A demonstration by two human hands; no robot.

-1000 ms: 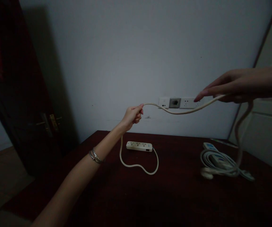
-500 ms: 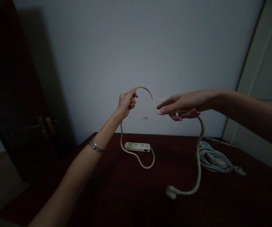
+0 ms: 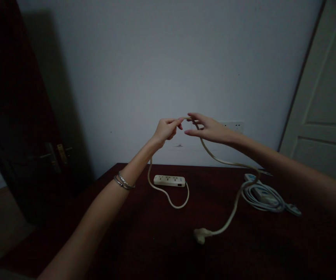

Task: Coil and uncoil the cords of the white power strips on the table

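Observation:
My left hand (image 3: 168, 129) pinches a white power cord (image 3: 214, 157) and holds it up above the table. My right hand (image 3: 207, 127) is close by on the right, its thumb and fingers apart around the cord without gripping it. From the left hand the cord drops to a white power strip (image 3: 169, 181) lying on the table. The other stretch sags behind the right wrist and curves down to a white plug (image 3: 202, 235) over the near part of the table. The ends of my left fingers are partly hidden.
A second power strip (image 3: 264, 194) lies at the right, wrapped in its coiled white cable (image 3: 248, 198). The dark red table (image 3: 144, 233) meets a pale wall with a socket plate (image 3: 233, 126). Dark door at left, light door (image 3: 319, 116) at right.
My right hand has let the cord go and moved left, close to my left hand. The left hand has shifted slightly right and down. The plug end has swung left.

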